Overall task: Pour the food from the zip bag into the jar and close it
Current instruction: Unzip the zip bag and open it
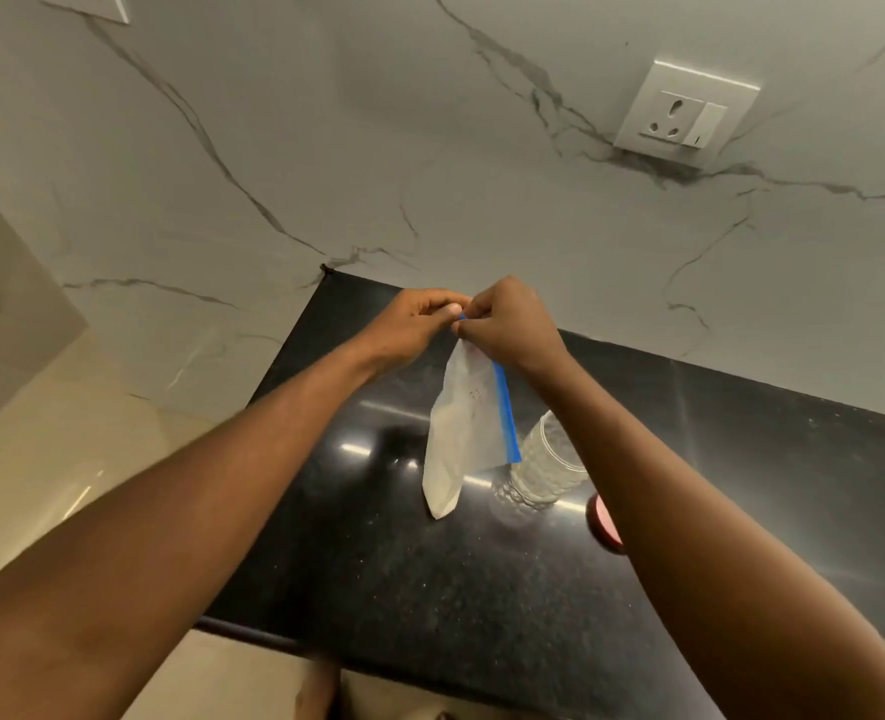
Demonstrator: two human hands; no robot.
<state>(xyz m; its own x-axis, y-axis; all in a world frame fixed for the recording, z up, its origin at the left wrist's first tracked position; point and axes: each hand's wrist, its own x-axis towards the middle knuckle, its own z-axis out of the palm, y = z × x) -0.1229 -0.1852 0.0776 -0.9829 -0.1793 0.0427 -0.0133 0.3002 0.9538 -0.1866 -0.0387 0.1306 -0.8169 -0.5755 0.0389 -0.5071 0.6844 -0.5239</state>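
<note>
A clear zip bag (pixel 462 428) with a blue zip strip hangs above the black countertop (pixel 378 553), holding pale food in its lower corner. My left hand (pixel 414 324) and my right hand (pixel 513 324) meet at the bag's top corner and both pinch the zip end. A clear textured jar (pixel 547 459) stands open on the counter just right of the bag, partly behind my right forearm. A pink lid (pixel 605 522) lies on the counter to the jar's right, mostly hidden by that forearm.
A marble wall rises behind the counter, with a white socket (pixel 687 114) on it at the upper right. The counter's left edge (pixel 274 376) drops to a beige floor (pixel 66 459).
</note>
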